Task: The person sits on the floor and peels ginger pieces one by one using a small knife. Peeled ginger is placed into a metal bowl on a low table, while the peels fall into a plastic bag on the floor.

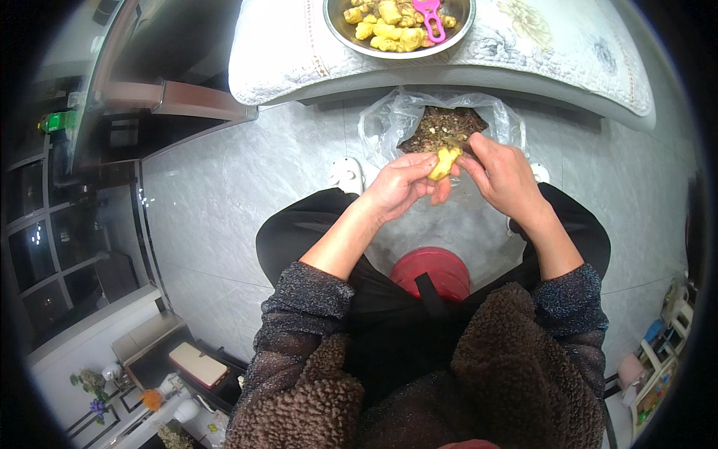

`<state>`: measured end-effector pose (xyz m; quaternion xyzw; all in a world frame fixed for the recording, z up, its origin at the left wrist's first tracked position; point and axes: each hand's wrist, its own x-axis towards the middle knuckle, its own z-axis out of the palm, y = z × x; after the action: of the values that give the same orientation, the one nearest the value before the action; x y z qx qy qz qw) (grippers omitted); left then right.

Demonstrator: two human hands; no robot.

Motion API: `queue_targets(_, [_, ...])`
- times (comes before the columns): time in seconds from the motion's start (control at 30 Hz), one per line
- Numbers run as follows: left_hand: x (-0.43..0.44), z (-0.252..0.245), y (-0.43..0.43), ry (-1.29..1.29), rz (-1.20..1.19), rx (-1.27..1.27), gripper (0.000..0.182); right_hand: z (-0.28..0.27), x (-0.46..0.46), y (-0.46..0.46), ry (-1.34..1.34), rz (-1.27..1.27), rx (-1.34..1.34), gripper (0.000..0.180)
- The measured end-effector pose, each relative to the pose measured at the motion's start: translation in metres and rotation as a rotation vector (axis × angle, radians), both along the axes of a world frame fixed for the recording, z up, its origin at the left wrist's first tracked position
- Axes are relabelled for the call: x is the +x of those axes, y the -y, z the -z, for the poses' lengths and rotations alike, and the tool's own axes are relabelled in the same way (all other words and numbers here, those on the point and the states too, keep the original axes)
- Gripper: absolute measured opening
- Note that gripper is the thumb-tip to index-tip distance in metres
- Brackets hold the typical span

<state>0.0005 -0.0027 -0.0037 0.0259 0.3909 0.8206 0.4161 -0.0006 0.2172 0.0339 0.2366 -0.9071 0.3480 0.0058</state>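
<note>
A peeled, yellow piece of ginger root (445, 164) is pinched between the thumb and fingers of my left hand (401, 185). Against its upper right side, my right hand (502, 174) grips a small dark tool (461, 144), perhaps a knife; the fingers hide most of it. Both hands are over a clear plastic bag (387, 126), whose mouth gapes around brown soil-like scraps (446, 120). Beyond the bag, a metal bowl (404, 55) holds several ginger pieces (387, 31), with a pink peeler (431, 17) lying on top of them.
The bowl stands on a padded seat with a quilted white cover (269, 56), its edge curving above the bag. A red stool or bucket (429, 269) is between my legs on grey floor tiles (207, 196). Glass-and-frame furniture (196, 104) juts in at the left.
</note>
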Motion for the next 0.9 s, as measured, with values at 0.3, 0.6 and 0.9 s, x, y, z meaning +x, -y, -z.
queue_targets(0.3, [-0.0015, -0.0076, 0.0011, 0.018, -0.009, -0.032, 0.042, -0.0009, 0.0023, 0.0025, 0.072, 0.056, -0.026, 0.022])
queue_targets(0.6, [-0.0056, -0.0084, 0.0042, -0.030, 0.052, -0.132, 0.041, 0.0005, -0.0011, -0.0004, 0.034, -0.061, 0.089, 0.022])
queue_targets(0.9, [-0.0057, -0.0101, 0.0039, 0.020, 0.007, -0.103, 0.040, 0.0005, 0.0021, 0.0005, 0.109, 0.013, 0.020, 0.023])
